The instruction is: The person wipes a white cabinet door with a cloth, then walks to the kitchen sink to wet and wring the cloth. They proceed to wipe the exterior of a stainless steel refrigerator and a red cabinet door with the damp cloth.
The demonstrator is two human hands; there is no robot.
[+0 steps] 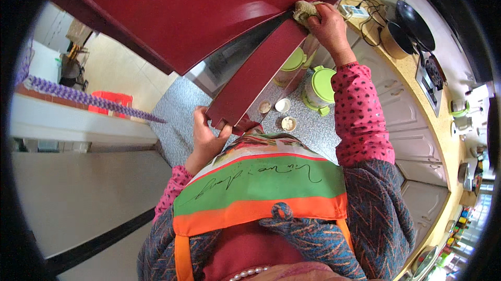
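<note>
A grey speckled desk (318, 132) runs under dark red cupboard doors (209, 14). The left hand (209, 135) grips the bottom corner of one open red door (255, 74). The right hand (326, 22) is up high, closed on a tan cloth (304, 10) pressed against the door's top edge. On the desk stand two jars with green lids (319, 89) and three small bowls (282, 106). Far right sit a stove (433, 74) with a black pan (415, 20), white drawers below, and a pale floor on the left
</note>
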